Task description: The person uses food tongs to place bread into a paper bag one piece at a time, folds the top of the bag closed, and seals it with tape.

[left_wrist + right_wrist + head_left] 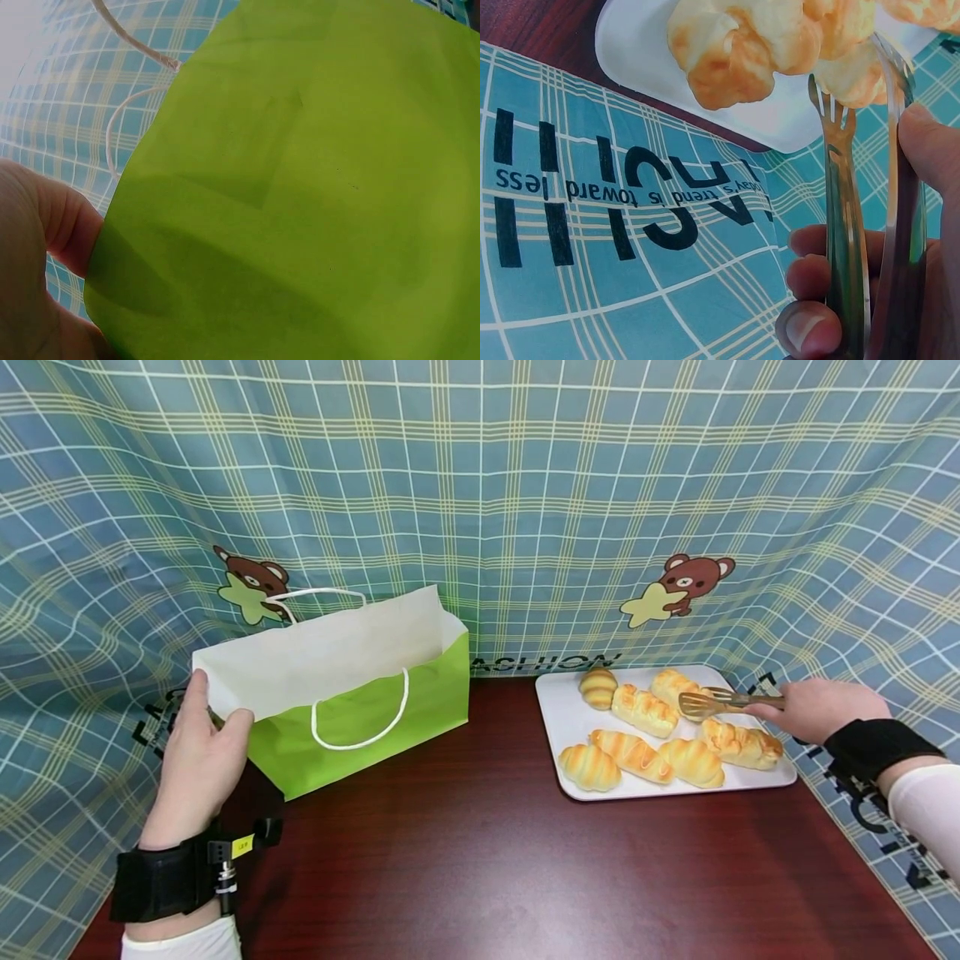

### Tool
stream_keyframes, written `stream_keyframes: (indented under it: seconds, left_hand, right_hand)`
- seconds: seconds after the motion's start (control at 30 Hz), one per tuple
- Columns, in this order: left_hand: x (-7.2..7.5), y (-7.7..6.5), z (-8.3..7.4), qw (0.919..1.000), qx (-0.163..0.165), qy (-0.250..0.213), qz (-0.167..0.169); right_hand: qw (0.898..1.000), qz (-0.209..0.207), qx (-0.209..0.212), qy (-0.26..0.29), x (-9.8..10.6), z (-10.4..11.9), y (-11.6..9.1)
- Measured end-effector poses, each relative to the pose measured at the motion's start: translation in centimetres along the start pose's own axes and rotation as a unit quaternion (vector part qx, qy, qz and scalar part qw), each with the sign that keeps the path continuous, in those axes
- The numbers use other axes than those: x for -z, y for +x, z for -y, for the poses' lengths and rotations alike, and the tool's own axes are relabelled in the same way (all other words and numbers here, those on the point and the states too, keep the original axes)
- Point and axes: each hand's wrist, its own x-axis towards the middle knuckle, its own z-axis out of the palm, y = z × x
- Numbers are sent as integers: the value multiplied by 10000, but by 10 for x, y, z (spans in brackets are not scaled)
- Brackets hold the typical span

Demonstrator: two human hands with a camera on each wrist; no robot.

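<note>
My left hand lies against the left side of a green paper bag, thumb and index finger spread along its rim. The bag stands upright, its mouth wide and white inside, with white cord handles. In the left wrist view, its green paper hides the end of a digit at the edge. My right hand grips fork-ended metal tongs over a white tray of several bread rolls. In the right wrist view, the tongs' prongs stand on both sides of a roll's end.
A dark red-brown wooden table carries the bag on the left and the tray on the right. Blue plaid cloth with bear pictures hangs behind and along both sides, close to the bag and the tray.
</note>
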Motion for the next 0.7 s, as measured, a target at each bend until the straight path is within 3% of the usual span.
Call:
stream_keyframes:
  seconds: [0.7]
  left_hand:
    - [0,0,1,10000,-3,-83,-33]
  right_hand:
    - [9996,-13,-247,130,9,-3,-6]
